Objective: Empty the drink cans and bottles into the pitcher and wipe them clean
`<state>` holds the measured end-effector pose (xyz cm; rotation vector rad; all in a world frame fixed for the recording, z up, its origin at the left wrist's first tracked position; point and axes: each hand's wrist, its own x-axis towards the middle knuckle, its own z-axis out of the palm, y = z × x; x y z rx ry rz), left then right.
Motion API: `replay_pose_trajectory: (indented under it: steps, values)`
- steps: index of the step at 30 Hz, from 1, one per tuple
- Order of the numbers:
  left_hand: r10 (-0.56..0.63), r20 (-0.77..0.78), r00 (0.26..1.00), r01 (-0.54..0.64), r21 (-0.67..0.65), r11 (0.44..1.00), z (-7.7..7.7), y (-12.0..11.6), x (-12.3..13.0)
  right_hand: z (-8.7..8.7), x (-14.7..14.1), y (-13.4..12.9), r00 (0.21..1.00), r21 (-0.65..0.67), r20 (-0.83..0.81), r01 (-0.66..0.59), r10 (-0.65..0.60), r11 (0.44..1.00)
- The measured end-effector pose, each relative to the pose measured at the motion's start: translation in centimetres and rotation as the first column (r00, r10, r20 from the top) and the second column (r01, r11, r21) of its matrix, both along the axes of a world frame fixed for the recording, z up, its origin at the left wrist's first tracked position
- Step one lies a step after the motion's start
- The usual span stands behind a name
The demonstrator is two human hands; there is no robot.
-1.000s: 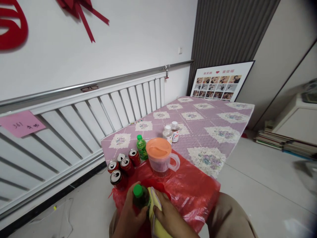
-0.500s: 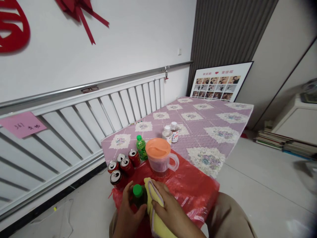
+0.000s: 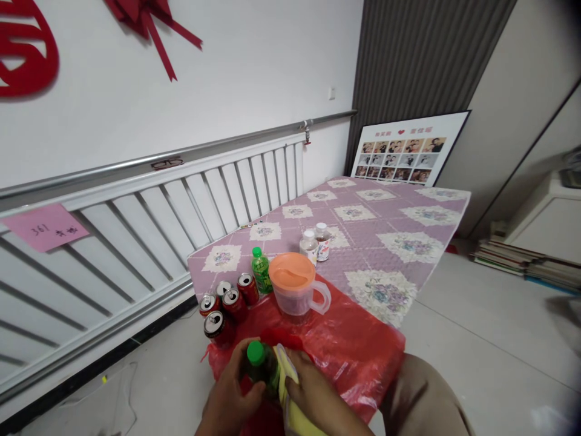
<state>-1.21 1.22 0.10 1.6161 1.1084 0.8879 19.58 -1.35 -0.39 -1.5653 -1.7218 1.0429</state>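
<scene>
Near the bottom centre, my left hand (image 3: 233, 390) is wrapped round a green-capped bottle (image 3: 256, 357), which leans a little. My right hand (image 3: 313, 387) grips a yellow cloth (image 3: 295, 418) with a pale purple edge, pressed against the bottle's right side. Both hands are above a red plastic bag (image 3: 345, 339) spread on the table. Just beyond them stands a clear pitcher (image 3: 295, 301) with an orange lid, its handle to the right. The lower part of the held bottle is hidden by my hands and the cloth.
Several opened red cans (image 3: 233, 304) stand at the left edge of the table (image 3: 399, 200), beside a green bottle (image 3: 261, 272). Two small white-capped bottles (image 3: 322, 243) stand behind the pitcher. A white radiator (image 3: 236, 188) runs along the wall.
The yellow cloth and my right hand have shifted slightly down and right along the bottle. The held bottle has moved a little right and leans more. The view has shifted slightly.
</scene>
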Motion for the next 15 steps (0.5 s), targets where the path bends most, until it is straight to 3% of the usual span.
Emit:
replay_pose_trajectory:
  steps: [6, 8, 15]
  values:
    - [0.195, -0.129, 0.972, -0.17, 0.182, 0.969, -0.5, -0.5, 0.5, 0.6, 0.2, -0.1, 0.999, 0.027, -0.037, 0.011, -0.01, 1.0]
    - [0.236, -0.151, 0.96, -0.206, 0.189, 0.96, -0.7, -0.5, 0.7, 1.2, 0.3, 0.0, 0.998, 0.071, -0.063, 0.011, -0.006, 0.997]
    - [0.121, -0.068, 0.99, -0.114, 0.097, 0.989, 1.2, -0.4, 1.2, 5.6, 0.2, 0.4, 0.986, 0.258, -0.148, -0.037, 0.078, 0.965]
